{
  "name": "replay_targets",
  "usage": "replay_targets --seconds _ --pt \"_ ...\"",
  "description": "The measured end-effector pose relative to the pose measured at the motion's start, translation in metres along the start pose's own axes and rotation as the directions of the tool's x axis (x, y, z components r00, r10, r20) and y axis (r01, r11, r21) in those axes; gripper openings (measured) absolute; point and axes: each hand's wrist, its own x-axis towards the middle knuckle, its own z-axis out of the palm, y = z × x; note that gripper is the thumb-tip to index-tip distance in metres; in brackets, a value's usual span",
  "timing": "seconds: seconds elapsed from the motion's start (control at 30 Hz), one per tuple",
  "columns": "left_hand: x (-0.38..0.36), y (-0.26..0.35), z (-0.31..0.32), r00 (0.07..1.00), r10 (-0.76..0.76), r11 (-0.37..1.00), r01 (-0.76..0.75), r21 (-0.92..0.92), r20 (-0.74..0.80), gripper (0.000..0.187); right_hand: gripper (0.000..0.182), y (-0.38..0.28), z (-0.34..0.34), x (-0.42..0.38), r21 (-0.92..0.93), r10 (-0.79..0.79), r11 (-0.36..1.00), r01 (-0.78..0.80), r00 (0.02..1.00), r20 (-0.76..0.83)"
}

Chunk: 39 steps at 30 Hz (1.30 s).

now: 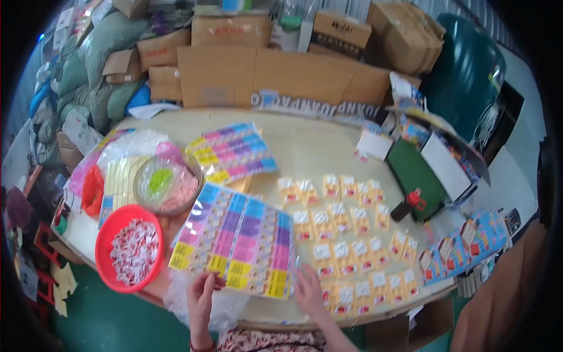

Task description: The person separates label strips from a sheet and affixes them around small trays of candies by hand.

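Note:
A large printed sheet with blue, purple, pink and yellow blocks lies in front of me, its surface glossy. My left hand is at the sheet's lower edge, fingers curled together over that edge. Beside the lower right corner, my right hand has its fingers stretched out, close to the sheet's edge. Crumpled clear plastic lies under and below the sheet. To the right are rows of small yellow cards with white and red pieces on them. Another printed sheet of the same kind lies farther back.
On the left stand a red basin of small white-and-red pieces and a clear bowl with green and pink bits. A dark bottle with a red top and blue packets are at right. Cardboard lines the table's back.

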Motion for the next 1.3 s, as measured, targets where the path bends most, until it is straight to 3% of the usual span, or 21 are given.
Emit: replay_targets --seconds 0.27,0.4,0.53,0.77,0.93,1.0,1.13,1.23,1.3 --pt "-0.002 0.039 -0.009 0.969 0.197 0.979 -0.202 -0.02 -0.149 0.022 0.039 -0.018 -0.007 0.01 0.014 -0.029 0.999 0.029 1.0 0.001" --pt "0.004 0.038 -0.014 0.958 0.247 0.968 -0.25 -0.006 -0.147 0.023 0.039 -0.016 -0.006 0.013 0.002 -0.033 0.999 0.034 0.999 -0.019" --pt "0.006 0.016 -0.017 0.97 0.173 0.985 -0.173 0.016 -0.169 0.023 0.039 -0.006 -0.002 0.008 0.016 0.013 1.0 -0.013 1.0 0.005" --pt "0.001 -0.032 -0.046 0.995 -0.104 0.988 0.102 0.119 0.006 0.028 0.039 0.007 0.0 -0.002 0.004 0.056 0.998 -0.056 0.995 0.085" --pt "0.004 -0.064 -0.072 0.986 -0.103 0.985 0.12 0.125 -0.132 0.024 0.04 0.005 0.004 -0.002 0.054 0.077 0.995 -0.084 0.989 0.127" --pt "0.007 -0.066 -0.075 0.97 -0.161 0.987 0.158 -0.03 -0.18 0.025 0.04 0.002 0.007 0.002 0.07 0.069 0.994 -0.08 0.987 0.146" --pt "0.012 -0.07 -0.068 0.966 -0.159 0.987 0.156 -0.03 -0.203 0.029 0.042 0.004 0.006 0.005 0.073 0.1 0.991 -0.116 0.975 0.197" --pt "0.02 -0.081 -0.066 0.966 -0.125 0.985 0.149 0.091 -0.225 0.036 0.043 0.003 0.01 0.001 0.088 0.098 0.989 -0.115 0.979 0.181" --pt "0.024 -0.087 -0.062 0.962 -0.101 0.993 0.115 0.041 -0.253 0.035 0.043 0.005 0.01 0.005 0.102 0.093 0.989 -0.109 0.984 0.149"
